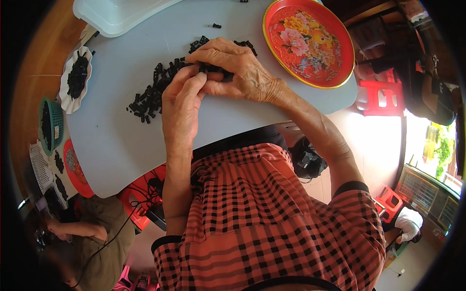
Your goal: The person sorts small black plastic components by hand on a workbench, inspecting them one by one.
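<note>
My left hand (182,104) and my right hand (240,72) meet over the table, fingertips pinched together around a small black plastic piece (202,67). The fingers cover most of it, so its exact shape is hard to make out. A loose heap of similar short black pieces (156,85) lies beside and behind my hands, and a few sit past my right fingers. To the right, a round red tray (270,47) with a gold rim and flower print holds many tiny silvery parts (315,65).
The grey table (116,145) also bears a pale plastic basin (114,29) and a white wavy-edged dish (69,104) of black pieces. A green basket (57,121) stands farther left. A co-worker (97,233) sits at lower left; red stools (383,97) stand right.
</note>
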A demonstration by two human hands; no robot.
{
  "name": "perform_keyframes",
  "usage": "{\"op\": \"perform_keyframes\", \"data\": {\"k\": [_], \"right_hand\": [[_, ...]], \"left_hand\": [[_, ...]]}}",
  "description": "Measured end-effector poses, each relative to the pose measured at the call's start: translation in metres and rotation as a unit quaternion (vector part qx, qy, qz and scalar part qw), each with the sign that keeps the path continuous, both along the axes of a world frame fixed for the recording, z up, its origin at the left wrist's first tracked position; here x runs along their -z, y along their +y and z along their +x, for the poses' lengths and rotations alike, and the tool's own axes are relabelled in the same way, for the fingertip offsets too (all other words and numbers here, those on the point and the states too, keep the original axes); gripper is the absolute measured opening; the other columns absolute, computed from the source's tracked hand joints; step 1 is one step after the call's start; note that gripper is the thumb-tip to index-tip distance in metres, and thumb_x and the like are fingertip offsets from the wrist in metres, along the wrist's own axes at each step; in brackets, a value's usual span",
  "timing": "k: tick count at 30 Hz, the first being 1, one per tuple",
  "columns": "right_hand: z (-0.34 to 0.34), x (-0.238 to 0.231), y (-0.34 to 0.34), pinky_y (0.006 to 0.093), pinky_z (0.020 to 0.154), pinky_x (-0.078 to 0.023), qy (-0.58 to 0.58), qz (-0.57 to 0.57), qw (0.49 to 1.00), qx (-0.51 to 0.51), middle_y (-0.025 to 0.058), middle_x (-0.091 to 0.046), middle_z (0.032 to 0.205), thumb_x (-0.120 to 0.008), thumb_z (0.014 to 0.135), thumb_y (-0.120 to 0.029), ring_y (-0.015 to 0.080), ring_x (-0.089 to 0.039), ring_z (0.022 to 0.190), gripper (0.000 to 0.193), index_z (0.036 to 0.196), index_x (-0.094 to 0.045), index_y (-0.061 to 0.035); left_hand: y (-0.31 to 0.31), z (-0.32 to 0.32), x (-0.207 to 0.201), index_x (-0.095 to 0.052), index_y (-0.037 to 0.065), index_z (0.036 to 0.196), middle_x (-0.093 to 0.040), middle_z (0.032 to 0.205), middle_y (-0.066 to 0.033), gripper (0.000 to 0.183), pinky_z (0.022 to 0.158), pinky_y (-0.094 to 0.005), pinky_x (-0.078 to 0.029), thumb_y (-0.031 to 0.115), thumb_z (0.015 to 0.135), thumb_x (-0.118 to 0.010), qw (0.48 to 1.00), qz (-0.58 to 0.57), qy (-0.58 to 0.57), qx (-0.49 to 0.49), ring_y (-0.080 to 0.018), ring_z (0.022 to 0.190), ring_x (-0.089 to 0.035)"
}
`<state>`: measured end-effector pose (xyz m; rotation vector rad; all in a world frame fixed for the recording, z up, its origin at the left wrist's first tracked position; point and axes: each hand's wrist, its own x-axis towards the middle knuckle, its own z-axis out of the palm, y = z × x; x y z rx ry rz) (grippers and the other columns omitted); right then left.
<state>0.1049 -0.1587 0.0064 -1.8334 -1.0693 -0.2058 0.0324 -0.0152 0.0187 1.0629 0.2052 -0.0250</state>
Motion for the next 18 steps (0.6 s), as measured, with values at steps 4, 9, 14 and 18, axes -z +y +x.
{"op": "perform_keyframes", "data": {"k": [4,9,14,18], "right_hand": [[0.001,0.004,0.0,0.0364,0.076,-0.051,-0.027,0.012,1.0,0.005,0.0103,-0.063,0.098,-0.073,0.072,-0.014,0.0275,-0.06,0.09,0.042,0.111,-0.062,-0.0039],[0.0,0.004,0.0,0.0373,0.073,-0.05,-0.051,0.024,0.998,0.007,0.0104,-0.063,0.094,-0.072,0.072,-0.011,0.0277,-0.059,0.083,0.039,0.108,-0.061,-0.0016],[-0.005,0.003,0.005,0.0364,0.07,-0.049,-0.132,0.038,0.99,0.037,0.0117,-0.061,0.09,-0.071,0.067,-0.009,0.0276,-0.059,0.078,0.04,0.104,-0.059,0.0021],[-0.006,0.003,0.006,0.0369,0.069,-0.049,-0.179,0.055,0.98,0.072,0.013,-0.061,0.091,-0.071,0.068,-0.011,0.0286,-0.059,0.076,0.04,0.104,-0.059,0.0028]], "left_hand": [[0.0,0.001,0.0,-0.061,-0.004,0.099,-0.064,0.09,-0.0089,0.018,0.084,-0.0308,-0.047,0.01,0.092,-0.051,1.0,-0.019,0.01,0.012,-0.0147,0.085,-0.06],[0.005,0.0,0.006,-0.06,0.0,0.09,-0.06,0.087,-0.0035,0.02,0.086,-0.031,-0.046,0.015,0.095,-0.047,0.993,-0.051,0.002,0.107,-0.0108,0.085,-0.056],[-0.005,-0.001,0.002,-0.056,0.002,0.085,-0.05,0.082,0.001,0.021,0.081,-0.026,-0.042,0.017,0.096,-0.047,0.999,-0.035,0.001,0.014,-0.0066,0.079,-0.048],[-0.024,0.0,-0.01,-0.057,0.003,0.088,-0.05,0.083,0.0018,0.021,0.076,-0.0241,-0.041,0.021,0.096,-0.048,0.998,-0.02,0.006,-0.063,-0.0055,0.08,-0.047]]}}
